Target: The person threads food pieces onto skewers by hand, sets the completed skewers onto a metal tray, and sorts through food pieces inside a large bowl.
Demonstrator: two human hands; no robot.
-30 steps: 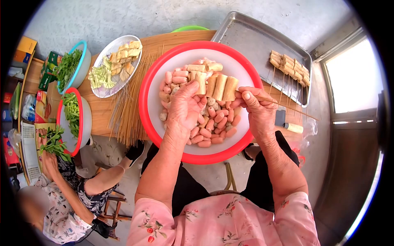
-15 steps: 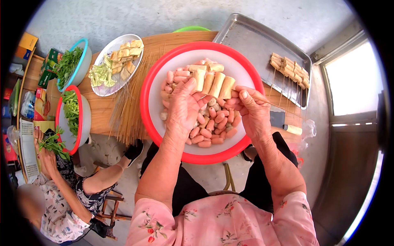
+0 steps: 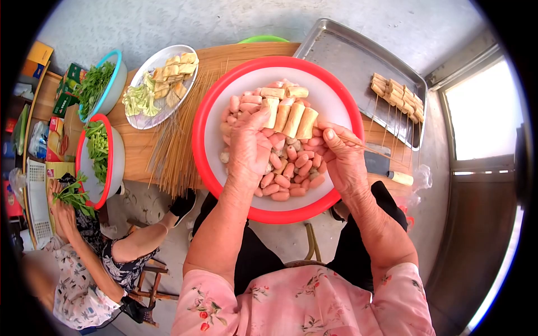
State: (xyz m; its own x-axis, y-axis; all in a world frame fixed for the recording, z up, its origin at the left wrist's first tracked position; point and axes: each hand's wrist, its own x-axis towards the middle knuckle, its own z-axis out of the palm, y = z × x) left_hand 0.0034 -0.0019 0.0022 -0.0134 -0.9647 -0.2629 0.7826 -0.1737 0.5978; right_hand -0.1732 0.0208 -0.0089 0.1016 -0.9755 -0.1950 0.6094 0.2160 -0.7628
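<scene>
Above the big red-rimmed white basin (image 3: 203,124), my left hand (image 3: 251,147) is closed on a row of several pale yellow tofu-skin rolls (image 3: 293,119), threaded side by side. My right hand (image 3: 340,154) pinches a thin bamboo skewer (image 3: 361,144) at the right end of the row; the skewer sticks out to the right past my fingers. Below both hands, the basin holds many small pink sausages (image 3: 302,168) with some greyish meatballs. Loose tofu-skin rolls (image 3: 273,92) lie on top of the pile toward the back.
Bare bamboo skewers (image 3: 182,151) lie left of the basin, near an oval plate (image 3: 134,119) of cut food. A metal tray (image 3: 342,53) holds finished skewers (image 3: 397,96). A cleaver (image 3: 376,163) lies at right. At left, a person (image 3: 84,269) handles greens beside bowls of leaves (image 3: 96,147).
The row of rolls has shifted slightly left and down. My right hand has moved a little left and down, and more of the skewer shows to its right.
</scene>
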